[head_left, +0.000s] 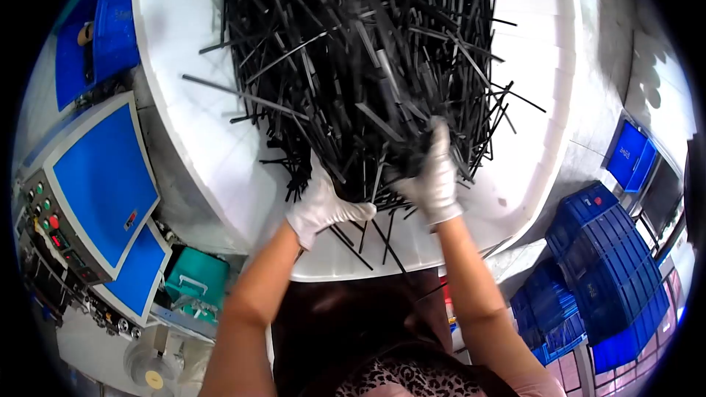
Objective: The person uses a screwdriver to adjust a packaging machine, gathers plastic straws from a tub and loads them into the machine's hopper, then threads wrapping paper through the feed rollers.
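smooth white table (533, 103), rounded corners; tangled heap of slim, straight black strips (323, 51); left grip (320, 202), white-gloved, thumb spread wide; right grip (434, 182), white-gloved, among strips, cannot tell whether pinching.

Brightly lit — central black strips (384, 66) motion-blurred — edges bowed, corners black

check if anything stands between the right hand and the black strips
Nothing visible does: the gloved right hand is already at the near end of the black strips, with no other object between them.
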A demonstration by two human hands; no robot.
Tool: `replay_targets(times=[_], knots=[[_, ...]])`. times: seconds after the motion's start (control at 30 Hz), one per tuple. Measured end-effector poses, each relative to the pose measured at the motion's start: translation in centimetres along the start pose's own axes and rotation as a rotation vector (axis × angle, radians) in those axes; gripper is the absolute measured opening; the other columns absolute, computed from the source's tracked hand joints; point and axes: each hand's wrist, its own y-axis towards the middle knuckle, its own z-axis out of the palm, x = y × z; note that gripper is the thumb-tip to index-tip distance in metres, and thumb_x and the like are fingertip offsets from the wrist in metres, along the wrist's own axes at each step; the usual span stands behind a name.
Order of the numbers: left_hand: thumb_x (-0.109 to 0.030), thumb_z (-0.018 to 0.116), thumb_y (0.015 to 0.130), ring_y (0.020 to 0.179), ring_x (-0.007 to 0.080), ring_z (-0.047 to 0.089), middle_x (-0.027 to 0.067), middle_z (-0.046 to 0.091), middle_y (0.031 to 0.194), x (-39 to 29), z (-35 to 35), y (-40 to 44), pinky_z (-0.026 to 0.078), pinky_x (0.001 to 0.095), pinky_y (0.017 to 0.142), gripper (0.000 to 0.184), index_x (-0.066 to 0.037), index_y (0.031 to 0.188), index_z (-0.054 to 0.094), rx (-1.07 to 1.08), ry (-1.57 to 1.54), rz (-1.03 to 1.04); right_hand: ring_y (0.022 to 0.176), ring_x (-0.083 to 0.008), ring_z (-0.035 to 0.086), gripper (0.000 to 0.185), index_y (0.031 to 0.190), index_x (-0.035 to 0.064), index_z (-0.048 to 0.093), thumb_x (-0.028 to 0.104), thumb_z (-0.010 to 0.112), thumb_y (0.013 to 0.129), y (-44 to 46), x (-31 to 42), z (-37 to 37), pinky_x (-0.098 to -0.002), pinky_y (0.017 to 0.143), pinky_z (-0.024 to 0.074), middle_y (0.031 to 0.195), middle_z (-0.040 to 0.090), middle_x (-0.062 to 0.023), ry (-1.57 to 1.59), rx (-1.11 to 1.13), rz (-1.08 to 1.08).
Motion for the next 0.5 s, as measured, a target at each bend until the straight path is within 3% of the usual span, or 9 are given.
replay_targets(times=[0.07, 0.13, 0.2, 0.3, 0.33, 0.37, 0.4, 0.47, 0.5], knots=[[-0.049, 0.07, 0.07, 0.109, 0.0288, 0.05, 0.0154, 0.048, 0.121, 0.3, 2.4, 0.1, 0.042, 0.0371, 0.093, 0.088, -0.003, 0.132, 0.028, -0.182, 0.18, 0.139, 0.099, -0.0388, 0.055, 0.103, 0.139, 0.0057, -0.005, 0.003, 0.066, 0.065, -0.6, 3.1, 1.6, -0.0345, 0.081, 0.0491, 0.131, 0.037, -0.0265, -0.189, -0.122, -0.01], [-0.034, 0.079, 0.058, 0.115, 0.0274, 0.044, 0.0145, 0.042, 0.126, 0.6, 3.6, 0.7, 0.039, 0.0375, 0.097, 0.1, -0.007, 0.133, 0.02, -0.122, -0.138, -0.124, 0.113, -0.0378, 0.047, 0.095, 0.139, 0.0005, -0.002, -0.006, 0.058, 0.066, 0.6, 5.9, 2.2, -0.0305, 0.088, 0.0448, 0.139, 0.022, -0.0272, -0.296, 0.078, 0.294], [-0.028, 0.085, 0.05, 0.122, 0.0275, 0.034, 0.0157, 0.033, 0.132, 0.5, 1.8, 1.0, 0.031, 0.0368, 0.101, 0.114, -0.006, 0.135, 0.012, -0.138, -0.171, -0.308, 0.115, -0.034, 0.045, 0.086, 0.137, -0.0002, 0.008, -0.004, 0.06, 0.069, 0.6, 4.2, 1.6, -0.0314, 0.092, 0.0412, 0.138, 0.027, -0.024, -0.188, 0.102, 0.145], [-0.035, 0.086, 0.046, 0.133, 0.0299, 0.015, 0.0207, 0.016, 0.141, -1.4, 1.1, -0.2, 0.015, 0.0344, 0.109, 0.13, 0.002, 0.138, 0.002, -0.326, 0.574, -0.453, 0.118, -0.0282, 0.042, 0.073, 0.135, -0.0013, 0.023, 0.0, 0.062, 0.073, -1.1, 1.7, -1.8, -0.0327, 0.098, 0.0358, 0.136, 0.033, -0.0192, 0.349, 0.33, -0.095], [-0.033, 0.087, 0.043, 0.134, 0.0295, 0.008, 0.0214, 0.007, 0.144, -2.4, 1.7, 0.3, 0.011, 0.0335, 0.11, 0.136, 0.002, 0.138, -0.003, -0.329, 0.426, -0.443, 0.119, -0.0263, 0.041, 0.069, 0.134, -0.0016, 0.028, 0.001, 0.063, 0.074, -1.6, -0.4, -3.9, -0.0332, 0.1, 0.034, 0.136, 0.035, -0.0176, 0.42, 0.312, -0.163], [-0.028, 0.088, 0.04, 0.134, 0.0302, 0.009, 0.0212, 0.008, 0.143, -3.3, 3.5, 0.6, 0.011, 0.0332, 0.11, 0.137, 0.002, 0.138, -0.003, -0.352, 0.094, -0.398, 0.12, -0.0276, 0.04, 0.071, 0.135, -0.0011, 0.027, 0.004, 0.065, 0.075, -2.6, -4.4, -6.7, -0.0359, 0.1, 0.0331, 0.135, 0.035, -0.0181, 0.27, 0.084, -0.221], [-0.023, 0.088, 0.037, 0.133, 0.029, 0.011, 0.0196, 0.011, 0.143, -2.0, 4.5, -0.5, 0.012, 0.0329, 0.11, 0.14, 0.002, 0.138, -0.006, -0.408, 0.056, -0.316, 0.121, -0.0289, 0.039, 0.073, 0.135, -0.0005, 0.026, 0.007, 0.067, 0.075, -3.5, -8.4, -9.4, -0.0387, 0.101, 0.0323, 0.135, 0.035, -0.0187, 0.106, -0.151, -0.237], [-0.023, 0.088, 0.035, 0.131, 0.0286, 0.019, 0.0174, 0.02, 0.14, -0.6, 5.6, -0.1, 0.017, 0.0334, 0.109, 0.138, 0.001, 0.138, -0.002, -0.415, 0.139, -0.254, 0.125, -0.0305, 0.034, 0.075, 0.136, -0.0009, 0.025, 0.016, 0.068, 0.077, -2.8, -8.8, -10.4, -0.0408, 0.105, 0.0264, 0.136, 0.033, -0.0198, -0.242, -0.347, -0.162], [-0.023, 0.088, 0.035, 0.131, 0.0286, 0.019, 0.0174, 0.02, 0.14, -0.8, 5.8, 0.3, 0.017, 0.0334, 0.109, 0.138, 0.001, 0.138, -0.002, -0.409, 0.138, -0.249, 0.128, -0.029, 0.029, 0.079, 0.136, -0.0009, 0.024, 0.018, 0.07, 0.075, -1.6, -10.6, -10.3, -0.0394, 0.106, 0.0213, 0.137, 0.032, -0.0191, -0.264, -0.269, -0.226]])
